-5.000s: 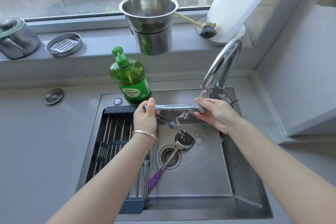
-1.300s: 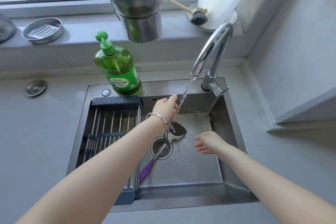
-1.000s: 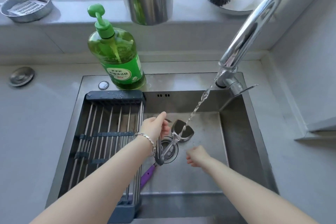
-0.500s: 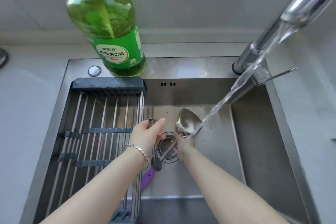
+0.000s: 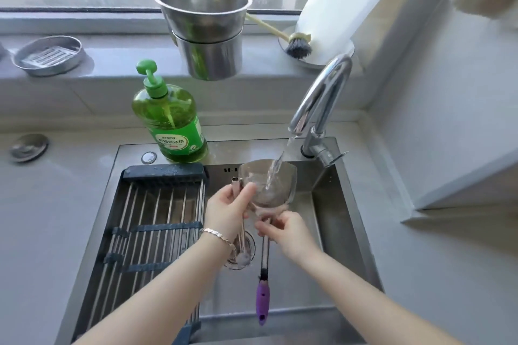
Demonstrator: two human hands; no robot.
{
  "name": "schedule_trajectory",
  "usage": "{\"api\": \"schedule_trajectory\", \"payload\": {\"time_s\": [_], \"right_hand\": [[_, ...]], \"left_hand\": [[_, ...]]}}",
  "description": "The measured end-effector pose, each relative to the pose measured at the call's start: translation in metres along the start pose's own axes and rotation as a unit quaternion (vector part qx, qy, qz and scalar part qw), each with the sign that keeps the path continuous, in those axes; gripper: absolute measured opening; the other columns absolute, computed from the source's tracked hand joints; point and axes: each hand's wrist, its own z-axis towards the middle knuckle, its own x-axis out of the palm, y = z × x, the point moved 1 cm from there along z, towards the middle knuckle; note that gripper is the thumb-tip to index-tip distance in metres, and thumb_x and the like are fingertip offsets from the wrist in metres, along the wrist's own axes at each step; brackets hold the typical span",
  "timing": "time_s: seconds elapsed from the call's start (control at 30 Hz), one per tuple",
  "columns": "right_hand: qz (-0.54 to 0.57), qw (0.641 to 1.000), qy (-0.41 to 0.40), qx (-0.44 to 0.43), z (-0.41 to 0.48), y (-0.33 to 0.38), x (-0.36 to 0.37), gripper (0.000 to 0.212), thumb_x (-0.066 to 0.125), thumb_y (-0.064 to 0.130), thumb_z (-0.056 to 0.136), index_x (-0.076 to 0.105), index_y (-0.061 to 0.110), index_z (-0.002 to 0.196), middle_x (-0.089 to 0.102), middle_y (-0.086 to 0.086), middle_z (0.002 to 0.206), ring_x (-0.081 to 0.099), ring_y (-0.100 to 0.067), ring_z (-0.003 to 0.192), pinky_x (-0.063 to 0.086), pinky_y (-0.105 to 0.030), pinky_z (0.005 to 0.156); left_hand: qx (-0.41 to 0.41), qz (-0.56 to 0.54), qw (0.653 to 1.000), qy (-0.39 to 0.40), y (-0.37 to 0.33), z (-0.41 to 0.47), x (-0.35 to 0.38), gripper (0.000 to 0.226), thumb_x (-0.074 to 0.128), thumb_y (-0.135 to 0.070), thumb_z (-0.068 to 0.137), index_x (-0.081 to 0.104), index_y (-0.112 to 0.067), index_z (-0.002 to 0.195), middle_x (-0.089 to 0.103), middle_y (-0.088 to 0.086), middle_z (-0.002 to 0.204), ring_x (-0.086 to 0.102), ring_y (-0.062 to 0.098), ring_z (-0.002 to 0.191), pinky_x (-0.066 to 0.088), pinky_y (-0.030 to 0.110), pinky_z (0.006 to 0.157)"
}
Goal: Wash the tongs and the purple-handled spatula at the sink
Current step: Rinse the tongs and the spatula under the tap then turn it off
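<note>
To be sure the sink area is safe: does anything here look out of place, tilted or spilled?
Nothing is spilled or damaged. Only the nested pots stand at the front edge of the sill, above the sink, and seem to overhang it; the wide lens may exaggerate this.

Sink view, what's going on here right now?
A person is rinsing the purple-handled spatula under the running faucet. The right hand pinches its shaft just below the blade, purple handle hanging down over the sink. The left hand grips the tongs and touches the blade's edge.
</note>
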Motion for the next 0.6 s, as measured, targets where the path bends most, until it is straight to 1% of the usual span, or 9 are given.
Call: {"api": "schedule_trajectory", "payload": {"time_s": [0.13,0.2,0.27,0.3,0.37,0.4,0.47,0.53,0.6], "right_hand": [[-0.112,0.994,0.016,-0.012,-0.013,0.023,-0.011,0.008,0.058,0.025,0.091,0.056,0.019,0.096,0.064,0.002,0.084,0.061,-0.014,0.082,0.048,-0.032,0.084],[-0.113,0.991,-0.068,-0.038,-0.014,0.034,-0.014,0.032,0.050,0.026,0.095,0.043,0.015,0.124,0.060,0.002,0.101,0.057,-0.015,0.099,0.044,-0.032,0.093],[-0.203,0.961,-0.135,-0.130,-0.015,0.046,-0.009,0.054,0.042,0.023,0.098,0.022,0.009,0.145,0.040,-0.001,0.136,0.040,-0.013,0.127,0.031,-0.025,0.107],[-0.265,0.938,-0.127,-0.185,-0.015,0.051,-0.003,0.055,0.038,0.024,0.099,0.018,0.009,0.147,0.026,0.001,0.148,0.023,-0.008,0.138,0.019,-0.023,0.113],[-0.359,0.896,-0.049,-0.257,-0.012,0.058,0.012,0.054,0.025,0.031,0.098,0.022,0.010,0.148,0.015,0.002,0.155,0.004,0.001,0.138,0.001,-0.019,0.116],[-0.381,0.884,-0.008,-0.272,-0.008,0.060,0.016,0.058,0.019,0.036,0.096,0.026,0.010,0.147,0.019,0.000,0.156,0.003,0.002,0.137,-0.002,-0.019,0.115],[-0.411,0.864,0.021,-0.291,0.004,0.061,0.013,0.073,0.008,0.054,0.092,0.032,0.009,0.144,0.027,-0.004,0.153,0.008,-0.002,0.138,0.001,-0.023,0.117],[-0.432,0.862,0.018,-0.264,0.015,0.064,0.005,0.093,-0.007,0.068,0.083,0.031,0.010,0.145,0.025,-0.002,0.155,0.007,-0.005,0.142,0.003,-0.028,0.119],[-0.467,0.849,0.033,-0.246,0.016,0.067,0.008,0.087,-0.007,0.062,0.086,0.026,0.009,0.147,0.020,-0.001,0.156,0.004,-0.007,0.144,0.002,-0.031,0.119]], "left_hand": [[-0.044,-0.028,0.996,-0.066,-0.020,-0.009,-0.003,0.030,0.064,-0.025,0.087,0.056,-0.008,0.064,0.057,0.008,0.060,0.052,0.012,0.045,0.047,0.019,0.045],[-0.094,-0.063,0.989,-0.095,-0.022,-0.014,0.000,0.029,0.063,-0.023,0.087,0.055,-0.006,0.065,0.057,0.011,0.062,0.057,0.013,0.044,0.053,0.020,0.044],[-0.130,-0.098,0.980,-0.112,-0.027,-0.019,0.004,0.027,0.062,-0.021,0.089,0.055,-0.005,0.067,0.058,0.012,0.064,0.060,0.016,0.044,0.055,0.024,0.046],[-0.133,-0.099,0.979,-0.117,-0.029,-0.020,0.006,0.028,0.061,-0.021,0.089,0.055,-0.006,0.065,0.056,0.010,0.061,0.059,0.017,0.044,0.055,0.026,0.047],[-0.116,-0.066,0.981,-0.142,-0.033,-0.021,0.007,0.036,0.061,-0.024,0.089,0.051,-0.010,0.057,0.052,0.005,0.057,0.054,0.018,0.051,0.048,0.026,0.051],[-0.118,-0.065,0.979,-0.154,-0.037,-0.024,0.006,0.038,0.061,-0.026,0.089,0.050,-0.012,0.055,0.051,0.004,0.057,0.053,0.018,0.055,0.046,0.028,0.056],[-0.132,-0.098,0.974,-0.158,-0.038,-0.022,0.003,0.034,0.064,-0.027,0.087,0.053,-0.011,0.059,0.055,0.007,0.061,0.061,0.025,0.063,0.055,0.032,0.066],[-0.151,-0.155,0.964,-0.152,-0.041,-0.023,0.000,0.027,0.061,-0.019,0.089,0.055,-0.007,0.065,0.058,0.013,0.064,0.066,0.026,0.054,0.059,0.031,0.051],[-0.145,-0.173,0.960,-0.164,-0.041,-0.024,-0.003,0.025,0.059,-0.016,0.090,0.055,-0.006,0.068,0.060,0.015,0.069,0.064,0.019,0.047,0.055,0.027,0.046]]}}
